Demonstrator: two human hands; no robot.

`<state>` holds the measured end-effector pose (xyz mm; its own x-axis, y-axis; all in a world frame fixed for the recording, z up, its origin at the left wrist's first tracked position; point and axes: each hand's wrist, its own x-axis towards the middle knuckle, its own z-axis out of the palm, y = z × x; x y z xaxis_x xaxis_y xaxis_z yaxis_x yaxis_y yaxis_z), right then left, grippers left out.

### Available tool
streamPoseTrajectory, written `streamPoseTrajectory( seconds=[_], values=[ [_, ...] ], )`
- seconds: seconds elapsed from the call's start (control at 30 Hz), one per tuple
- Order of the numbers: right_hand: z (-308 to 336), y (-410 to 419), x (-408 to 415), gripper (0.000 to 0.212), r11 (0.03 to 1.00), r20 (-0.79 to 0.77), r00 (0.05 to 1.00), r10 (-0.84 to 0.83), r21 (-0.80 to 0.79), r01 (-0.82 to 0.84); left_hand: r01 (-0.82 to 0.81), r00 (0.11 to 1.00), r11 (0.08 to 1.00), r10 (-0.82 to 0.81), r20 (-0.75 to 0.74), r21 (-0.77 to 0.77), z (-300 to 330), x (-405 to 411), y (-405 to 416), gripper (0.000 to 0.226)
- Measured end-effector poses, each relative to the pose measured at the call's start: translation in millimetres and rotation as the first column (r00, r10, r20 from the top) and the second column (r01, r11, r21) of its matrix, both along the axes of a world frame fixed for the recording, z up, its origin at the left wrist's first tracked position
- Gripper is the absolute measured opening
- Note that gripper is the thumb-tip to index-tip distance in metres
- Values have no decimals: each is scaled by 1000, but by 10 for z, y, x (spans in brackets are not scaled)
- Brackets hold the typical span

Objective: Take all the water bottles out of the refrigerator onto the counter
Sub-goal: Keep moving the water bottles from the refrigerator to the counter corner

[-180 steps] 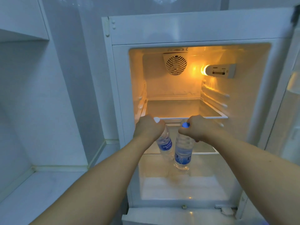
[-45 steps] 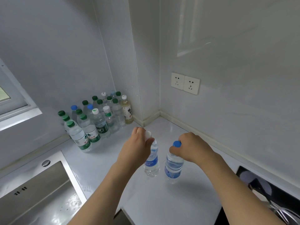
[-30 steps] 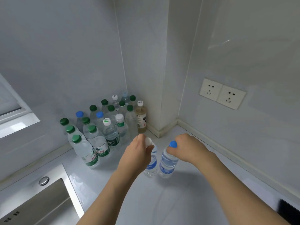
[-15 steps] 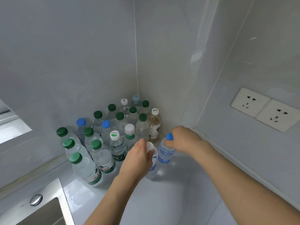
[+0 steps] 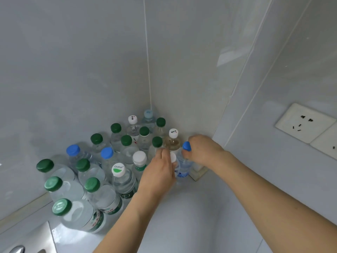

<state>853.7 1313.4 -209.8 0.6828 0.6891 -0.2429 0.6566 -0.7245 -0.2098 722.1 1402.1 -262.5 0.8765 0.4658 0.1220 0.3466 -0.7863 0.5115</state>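
While both arms reach toward the corner, the left hand (image 5: 160,172) curls its fingers round the neck of a white-capped bottle (image 5: 173,158), and the right hand (image 5: 202,150) pinches the top of a blue-capped bottle (image 5: 183,167) just under its cap. The two bottles stand upright, side by side and touching or nearly so, on the pale table (image 5: 191,216), at about 1 o'clock from the middle of the view. Whether their bases rest fully on the table I cannot tell, since the left hand hides most of the white-capped one.

Just beside them, from 9 to 12 o'clock, a crowd of bottles (image 5: 102,172) stands packed into the corner where the grey walls (image 5: 91,70) meet: mostly green caps, a few blue, a few white. A bottle of yellowish drink (image 5: 172,143) with a white cap stands right behind the two held ones, at the foot of the corner. Away at 3 o'clock a white socket plate (image 5: 306,123) sits on the wall. At 7 o'clock the edge of a steel sink (image 5: 27,240) shows.
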Motion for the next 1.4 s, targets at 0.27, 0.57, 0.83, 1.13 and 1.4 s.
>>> streamPoseTrajectory(
  seconds=[0.27,0.57,0.83,1.13,1.4],
  values=[
    [-247,-46,-24,23,990,-39,998,-57,124,61,-35,998,986,24,66,166,-126,21,12,23],
    [-353,-117,-141,41,965,-86,985,-148,207,163,-52,999,991,51,12,126,-143,74,-13,29],
    [-81,-679,-691,70,934,-163,963,-215,253,252,39,998,990,-33,-49,132,56,-114,-53,42],
    [308,-1537,-1103,71,916,29,957,-290,296,269,310,946,911,-325,12,271,400,-309,-497,55],
    [377,-2356,-1360,71,865,71,884,-462,255,432,551,829,781,-554,-80,294,365,-43,-1248,54]
  ],
)
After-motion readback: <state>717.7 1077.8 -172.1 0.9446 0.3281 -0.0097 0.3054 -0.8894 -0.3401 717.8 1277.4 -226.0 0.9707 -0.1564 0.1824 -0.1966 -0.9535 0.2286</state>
